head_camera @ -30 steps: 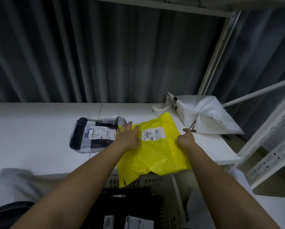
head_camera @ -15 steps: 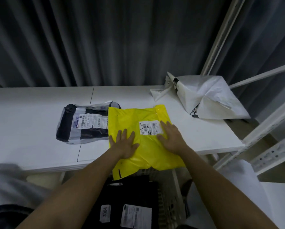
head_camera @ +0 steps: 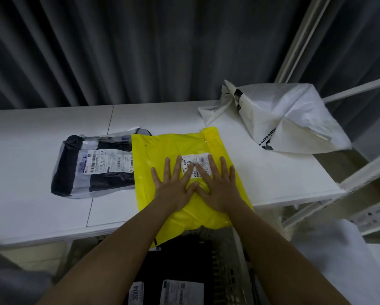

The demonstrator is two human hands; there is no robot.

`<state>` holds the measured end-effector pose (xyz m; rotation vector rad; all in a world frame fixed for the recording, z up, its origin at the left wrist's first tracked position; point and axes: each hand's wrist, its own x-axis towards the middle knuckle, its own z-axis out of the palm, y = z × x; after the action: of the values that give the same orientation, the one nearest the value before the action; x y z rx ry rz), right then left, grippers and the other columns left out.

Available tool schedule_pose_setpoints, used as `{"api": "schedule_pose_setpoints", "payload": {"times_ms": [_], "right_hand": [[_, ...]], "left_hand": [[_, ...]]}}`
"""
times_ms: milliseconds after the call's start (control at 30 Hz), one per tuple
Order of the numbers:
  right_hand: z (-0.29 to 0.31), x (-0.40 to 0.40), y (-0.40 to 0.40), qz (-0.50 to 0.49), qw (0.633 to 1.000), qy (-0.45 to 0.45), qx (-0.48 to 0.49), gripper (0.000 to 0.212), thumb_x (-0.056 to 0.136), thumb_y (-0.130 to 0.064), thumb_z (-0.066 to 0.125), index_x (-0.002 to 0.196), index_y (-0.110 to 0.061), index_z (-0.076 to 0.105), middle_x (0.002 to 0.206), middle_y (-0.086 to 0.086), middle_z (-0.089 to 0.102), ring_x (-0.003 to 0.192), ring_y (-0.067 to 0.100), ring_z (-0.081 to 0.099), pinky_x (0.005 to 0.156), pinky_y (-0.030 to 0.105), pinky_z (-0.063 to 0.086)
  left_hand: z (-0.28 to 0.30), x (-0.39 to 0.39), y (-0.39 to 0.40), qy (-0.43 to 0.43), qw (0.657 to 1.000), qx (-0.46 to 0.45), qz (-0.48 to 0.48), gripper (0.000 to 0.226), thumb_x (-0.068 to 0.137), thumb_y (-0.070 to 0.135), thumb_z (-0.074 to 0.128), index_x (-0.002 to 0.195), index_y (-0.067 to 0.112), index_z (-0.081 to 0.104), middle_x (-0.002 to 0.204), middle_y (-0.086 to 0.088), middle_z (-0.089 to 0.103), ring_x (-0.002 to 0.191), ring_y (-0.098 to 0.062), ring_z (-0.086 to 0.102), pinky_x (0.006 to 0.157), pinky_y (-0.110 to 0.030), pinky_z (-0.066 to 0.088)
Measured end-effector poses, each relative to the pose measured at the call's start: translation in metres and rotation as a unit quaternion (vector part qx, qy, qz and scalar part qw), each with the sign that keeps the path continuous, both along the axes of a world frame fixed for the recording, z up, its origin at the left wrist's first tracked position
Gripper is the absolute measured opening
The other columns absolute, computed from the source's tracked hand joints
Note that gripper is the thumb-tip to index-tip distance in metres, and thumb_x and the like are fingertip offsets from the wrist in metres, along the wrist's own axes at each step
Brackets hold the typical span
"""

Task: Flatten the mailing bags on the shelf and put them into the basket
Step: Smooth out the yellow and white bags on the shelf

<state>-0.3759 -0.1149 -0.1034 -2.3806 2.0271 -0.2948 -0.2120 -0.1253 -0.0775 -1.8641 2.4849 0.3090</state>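
A yellow mailing bag [head_camera: 173,146] with a white label lies flat on the white shelf [head_camera: 30,150], its near end hanging over the front edge. My left hand [head_camera: 173,186] and my right hand [head_camera: 217,183] press down on its middle side by side, fingers straight and spread, the right fingertips on the label. A black and clear mailing bag [head_camera: 92,166] lies just left of the yellow one. A crumpled white mailing bag [head_camera: 290,115] sits at the shelf's back right. Below the shelf edge stands the basket [head_camera: 231,256], with a black labelled bag [head_camera: 180,271] inside.
Grey curtains hang behind the shelf. White metal shelf uprights and braces [head_camera: 360,177] stand on the right. A grey fabric shape [head_camera: 6,274] fills the lower left corner.
Both hands slid from the yellow bag's sides to its middle and now press flat next to each other. The bag lies flatter and squarer on the shelf.
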Motion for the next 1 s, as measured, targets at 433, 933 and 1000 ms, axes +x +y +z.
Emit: {"api": "schedule_pose_setpoints", "payload": {"times_ms": [433, 933, 1000], "right_hand": [[-0.016, -0.003, -0.012, -0.005, 1.000, 0.004, -0.019, 0.068, 0.090, -0.072, 0.012, 0.144, -0.037, 0.033, 0.154, 0.006, 0.032, 0.136, 0.048, 0.031, 0.100, 0.069, 0.026], [0.008, -0.001, -0.012, -0.044, 0.990, 0.030, 0.131, 0.081, 0.077, -0.078, 0.007, 0.150, -0.044, 0.001, 0.161, 0.000, -0.006, 0.146, 0.037, -0.006, 0.113, 0.060, 0.002], [0.018, -0.001, 0.001, -0.024, 0.993, -0.001, 0.114, 0.085, 0.074, -0.078, 0.008, 0.151, -0.040, 0.008, 0.161, 0.002, 0.002, 0.147, 0.033, -0.001, 0.114, 0.056, 0.005]], "left_hand": [[-0.016, 0.000, -0.016, -0.008, 0.999, 0.040, 0.015, 0.065, 0.088, 0.073, 0.007, 0.144, 0.050, -0.017, 0.153, 0.011, -0.034, 0.139, -0.027, -0.034, 0.104, -0.066, -0.019], [0.015, 0.006, -0.004, -0.026, 0.992, 0.124, -0.009, 0.072, 0.092, 0.069, 0.013, 0.151, 0.036, -0.011, 0.158, 0.001, -0.022, 0.145, -0.032, -0.018, 0.112, -0.059, -0.011], [0.024, 0.014, 0.009, -0.022, 0.991, 0.132, -0.026, 0.075, 0.093, 0.066, 0.016, 0.152, 0.029, -0.010, 0.159, -0.002, -0.019, 0.146, -0.028, -0.017, 0.114, -0.055, -0.011]]}}
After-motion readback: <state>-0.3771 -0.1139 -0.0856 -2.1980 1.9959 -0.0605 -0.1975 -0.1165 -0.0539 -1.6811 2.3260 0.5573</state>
